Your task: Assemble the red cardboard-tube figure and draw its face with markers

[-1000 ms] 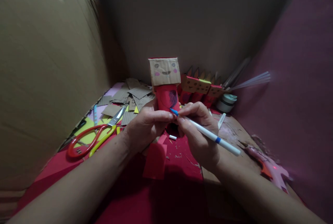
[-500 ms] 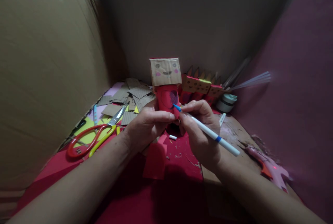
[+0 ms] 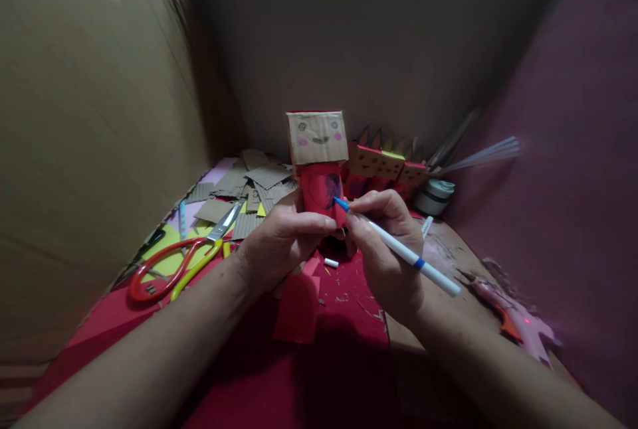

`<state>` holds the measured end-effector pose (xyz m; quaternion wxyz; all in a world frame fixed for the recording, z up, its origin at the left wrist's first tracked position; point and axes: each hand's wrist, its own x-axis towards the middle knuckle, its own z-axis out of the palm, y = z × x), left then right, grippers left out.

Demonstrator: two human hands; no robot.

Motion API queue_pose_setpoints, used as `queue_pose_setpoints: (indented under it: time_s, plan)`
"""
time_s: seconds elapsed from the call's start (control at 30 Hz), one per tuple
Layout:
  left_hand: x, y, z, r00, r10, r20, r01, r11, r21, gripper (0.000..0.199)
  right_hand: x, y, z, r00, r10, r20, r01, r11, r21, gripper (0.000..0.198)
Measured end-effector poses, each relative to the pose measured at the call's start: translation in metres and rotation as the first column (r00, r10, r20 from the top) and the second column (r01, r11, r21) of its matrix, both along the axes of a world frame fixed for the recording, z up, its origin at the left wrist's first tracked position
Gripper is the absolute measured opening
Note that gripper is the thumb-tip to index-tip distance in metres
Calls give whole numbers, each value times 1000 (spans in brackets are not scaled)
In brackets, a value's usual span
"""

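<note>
My left hand grips a small cardboard figure by its lower body, thumb across the front. The figure stands upright, with a boxy tan head bearing drawn eyes, a smile and pink cheeks. Its red body carries an outlined round shape, coloured dark blue on the right side. A white felt-tip pen with a blue band is pinched in my right hand. The pen's blue tip touches or nearly touches the right edge of the coloured patch. The left fingers behind the figure are mostly hidden.
Red-and-yellow-handled scissors lie at left beside cardboard scraps. Several similar cardboard figures stand behind my right hand. Further right are a roll of pale tape, clear glue sticks and a pink glue gun with a lit red light.
The pen tip has shifted slightly right and up on the red body, with my right hand moving a little. My left hand and the figure have stayed in place.
</note>
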<state>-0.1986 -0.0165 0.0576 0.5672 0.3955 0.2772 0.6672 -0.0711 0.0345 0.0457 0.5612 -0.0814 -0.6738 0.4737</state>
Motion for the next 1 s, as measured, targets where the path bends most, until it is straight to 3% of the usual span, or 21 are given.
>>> queue_pose_setpoints:
  time_s: [0.23,0.5,0.77,1.0]
  plan:
    - [2,-2,4,999,0,45,0,1000,3,16,1,-2,-1,999,36,21,-36,999,24,8]
    - [-1,0,-4,1000,-18,2,18,999,46,9,-1,2,0,999,-45,-10,45,999,-21,10]
    - [0,0,1,999,-28,41,28,1000,-7,12,1,-1,-3,1000,27,10,-27,999,21,8]
    - [1,-1,1,1000,4,8,-4,1000,13,11,0,1,0,1000,-2,-22,2,1000,11,11]
